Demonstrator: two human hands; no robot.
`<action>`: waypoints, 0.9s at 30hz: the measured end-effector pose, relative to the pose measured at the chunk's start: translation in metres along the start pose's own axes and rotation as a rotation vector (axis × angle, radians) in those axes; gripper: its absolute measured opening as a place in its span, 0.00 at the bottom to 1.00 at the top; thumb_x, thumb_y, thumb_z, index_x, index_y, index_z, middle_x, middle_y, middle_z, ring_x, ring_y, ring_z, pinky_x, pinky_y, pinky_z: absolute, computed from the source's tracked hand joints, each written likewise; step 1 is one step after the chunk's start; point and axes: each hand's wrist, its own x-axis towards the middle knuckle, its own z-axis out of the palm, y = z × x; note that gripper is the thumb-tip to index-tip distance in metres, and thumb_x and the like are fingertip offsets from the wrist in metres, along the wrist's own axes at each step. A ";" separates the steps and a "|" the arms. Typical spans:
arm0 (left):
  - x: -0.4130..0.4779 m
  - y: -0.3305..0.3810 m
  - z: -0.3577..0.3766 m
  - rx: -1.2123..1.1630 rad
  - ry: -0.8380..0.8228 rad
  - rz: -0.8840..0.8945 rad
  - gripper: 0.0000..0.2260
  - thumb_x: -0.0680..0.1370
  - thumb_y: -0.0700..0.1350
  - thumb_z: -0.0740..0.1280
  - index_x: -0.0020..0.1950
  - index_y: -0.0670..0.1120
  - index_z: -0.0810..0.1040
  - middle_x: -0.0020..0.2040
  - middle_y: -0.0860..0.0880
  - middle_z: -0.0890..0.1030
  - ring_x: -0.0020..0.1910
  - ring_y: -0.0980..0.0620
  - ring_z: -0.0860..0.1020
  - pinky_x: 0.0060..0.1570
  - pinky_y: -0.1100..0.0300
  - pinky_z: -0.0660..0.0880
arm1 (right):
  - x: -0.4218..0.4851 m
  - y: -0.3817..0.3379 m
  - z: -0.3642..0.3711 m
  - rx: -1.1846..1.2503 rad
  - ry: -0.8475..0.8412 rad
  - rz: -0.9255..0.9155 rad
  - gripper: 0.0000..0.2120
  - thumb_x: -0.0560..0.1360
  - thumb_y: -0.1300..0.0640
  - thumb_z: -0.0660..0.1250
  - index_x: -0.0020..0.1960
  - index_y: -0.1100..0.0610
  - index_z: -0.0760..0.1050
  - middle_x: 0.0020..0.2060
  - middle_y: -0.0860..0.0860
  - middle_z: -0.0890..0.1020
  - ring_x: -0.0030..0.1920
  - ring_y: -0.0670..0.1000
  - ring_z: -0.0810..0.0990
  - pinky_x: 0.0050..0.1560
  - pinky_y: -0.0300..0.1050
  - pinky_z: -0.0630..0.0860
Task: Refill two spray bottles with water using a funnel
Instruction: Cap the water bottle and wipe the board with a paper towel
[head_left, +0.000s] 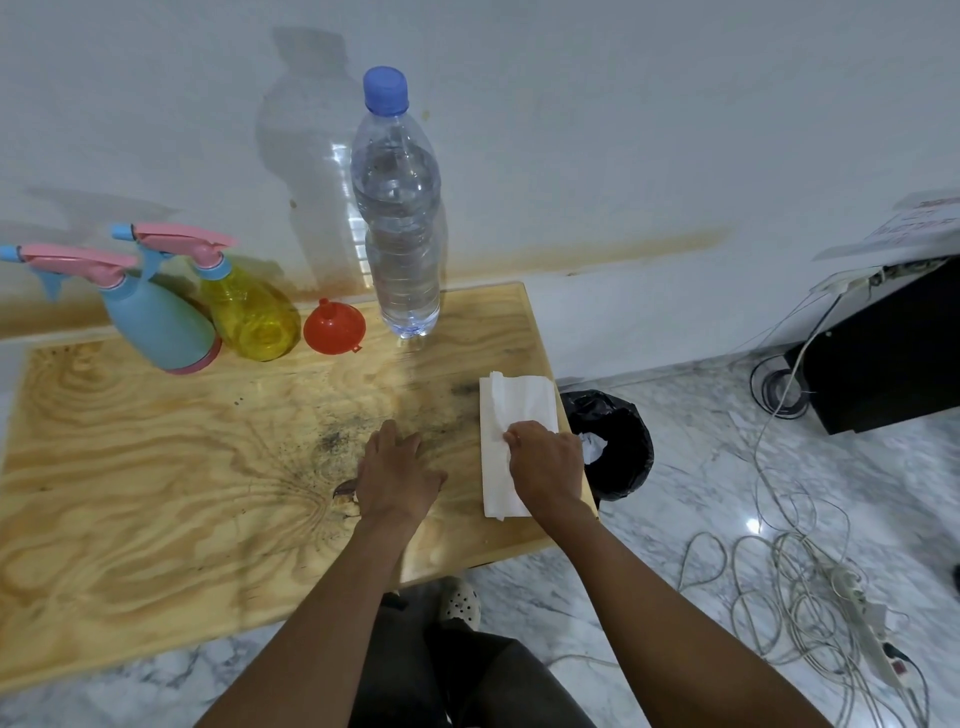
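The right hand (545, 462) pinches a folded paper towel (514, 400) lying along the right edge of the tabletop (156, 493). The left hand (397, 478) lies flat and relaxed on the bare wood beside it, holding nothing. Along the far edge, toward the left corner, stand the blue spray bottle (156, 322) and yellow spray bottle (249, 317), heads screwed on. Next come the red funnel (334, 326), mouth down, and the capped water bottle (397, 223). This looks like towel preparation before any pouring. Keep the sheet fully on the wood, away from the black-lined bin (618, 441) just beyond the edge, and within reach for spills.
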 end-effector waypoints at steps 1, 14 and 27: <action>0.001 0.000 0.000 0.006 -0.012 -0.001 0.29 0.75 0.55 0.70 0.74 0.48 0.70 0.78 0.48 0.57 0.76 0.47 0.56 0.74 0.50 0.61 | 0.000 0.001 -0.001 0.014 -0.012 0.006 0.15 0.85 0.53 0.56 0.56 0.54 0.81 0.54 0.48 0.85 0.48 0.53 0.83 0.60 0.45 0.63; 0.019 0.069 0.000 -0.533 -0.085 0.061 0.12 0.79 0.50 0.68 0.57 0.44 0.85 0.51 0.49 0.86 0.49 0.51 0.82 0.52 0.56 0.78 | -0.001 0.012 -0.019 0.218 -0.130 -0.042 0.13 0.84 0.51 0.57 0.58 0.56 0.78 0.50 0.51 0.84 0.47 0.58 0.82 0.47 0.49 0.74; 0.028 0.093 -0.009 -0.770 -0.193 -0.066 0.09 0.79 0.45 0.69 0.47 0.40 0.85 0.45 0.46 0.86 0.35 0.51 0.78 0.35 0.65 0.73 | -0.012 0.020 -0.030 0.441 -0.129 0.051 0.18 0.77 0.41 0.67 0.61 0.50 0.75 0.60 0.41 0.79 0.59 0.43 0.80 0.57 0.46 0.77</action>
